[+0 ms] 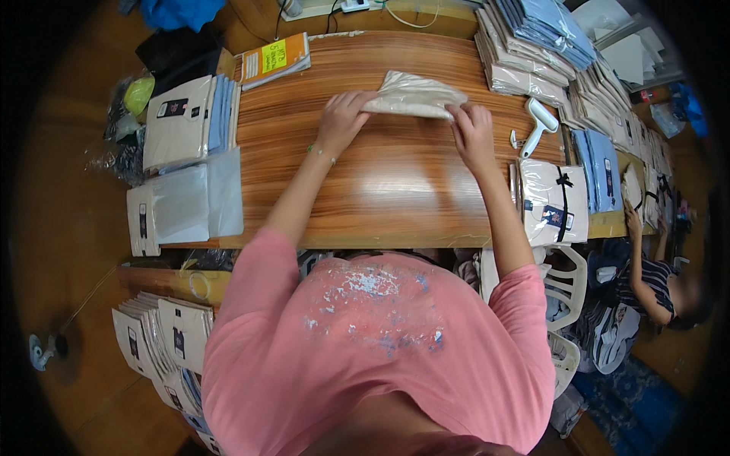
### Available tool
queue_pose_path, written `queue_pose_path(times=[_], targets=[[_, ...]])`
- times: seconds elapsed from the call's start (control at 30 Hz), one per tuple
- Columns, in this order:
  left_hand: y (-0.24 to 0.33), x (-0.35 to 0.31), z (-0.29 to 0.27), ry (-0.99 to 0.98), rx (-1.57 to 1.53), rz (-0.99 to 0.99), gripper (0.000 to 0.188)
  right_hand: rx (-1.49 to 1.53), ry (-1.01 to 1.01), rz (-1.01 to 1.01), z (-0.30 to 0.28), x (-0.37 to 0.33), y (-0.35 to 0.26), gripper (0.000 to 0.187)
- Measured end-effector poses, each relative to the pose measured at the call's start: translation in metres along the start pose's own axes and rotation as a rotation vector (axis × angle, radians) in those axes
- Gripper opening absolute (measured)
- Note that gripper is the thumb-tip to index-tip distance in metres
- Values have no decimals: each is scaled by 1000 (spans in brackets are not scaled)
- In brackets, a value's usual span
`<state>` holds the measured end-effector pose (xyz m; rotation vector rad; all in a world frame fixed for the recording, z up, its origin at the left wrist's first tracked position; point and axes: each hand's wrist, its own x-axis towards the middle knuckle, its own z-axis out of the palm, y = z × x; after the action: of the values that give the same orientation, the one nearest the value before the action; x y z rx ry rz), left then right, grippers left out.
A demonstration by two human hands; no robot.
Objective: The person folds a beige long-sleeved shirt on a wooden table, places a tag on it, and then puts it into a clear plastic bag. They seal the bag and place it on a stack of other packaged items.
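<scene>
Toward the far side of the wooden table (pixel 365 190), both my hands hold up a folded beige cloth piece (pixel 417 95) with a glossy, plastic-like surface. My left hand (pixel 346 118) grips its left end, fingers closed over the edge. At the right end, my right hand (pixel 473 129) pinches the near corner between thumb and fingers. The piece is tilted, and its underside is hidden. Right of my right hand lie a white lint roller (pixel 539 125) and a small white item I cannot make out.
Bagged beige and blue garments (pixel 179 121) and clear plastic sleeves (pixel 181 201) line the left side. An orange notebook (pixel 275 61) lies at the far left. Tall garment stacks (pixel 525 45) and a ribbon-tied package (pixel 555 201) stand right. Another person (pixel 646 285) handles garments at the far right.
</scene>
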<state>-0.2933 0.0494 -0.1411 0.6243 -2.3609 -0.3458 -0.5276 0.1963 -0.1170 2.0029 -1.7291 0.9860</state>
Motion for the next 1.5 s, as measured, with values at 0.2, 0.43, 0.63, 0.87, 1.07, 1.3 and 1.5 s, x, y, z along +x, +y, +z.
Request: queue_pose_path(times=[0.2, 0.43, 0.63, 0.87, 1.07, 1.3, 1.5], targets=[[27, 45, -52, 289, 20, 62, 33, 225, 98, 160, -47, 47, 1, 21], [33, 62, -68, 330, -1, 96, 30, 163, 15, 113, -63, 65, 12, 18], [56, -29, -77, -95, -79, -53, 37, 265, -190, 209, -86, -7, -22, 20], [55, -65, 27, -280, -289, -218, 38, 444, -200, 901, -3, -70, 10, 24], [42, -81, 99, -167, 257, -324, 54, -9, -425, 561, 86, -102, -9, 55], [30, -86, 81, -223, -48, -463, 63, 227, -415, 691, 75, -100, 1, 67], [32, -135, 74, -71, 22, -547, 66, 32, -238, 428, 50, -130, -36, 52]])
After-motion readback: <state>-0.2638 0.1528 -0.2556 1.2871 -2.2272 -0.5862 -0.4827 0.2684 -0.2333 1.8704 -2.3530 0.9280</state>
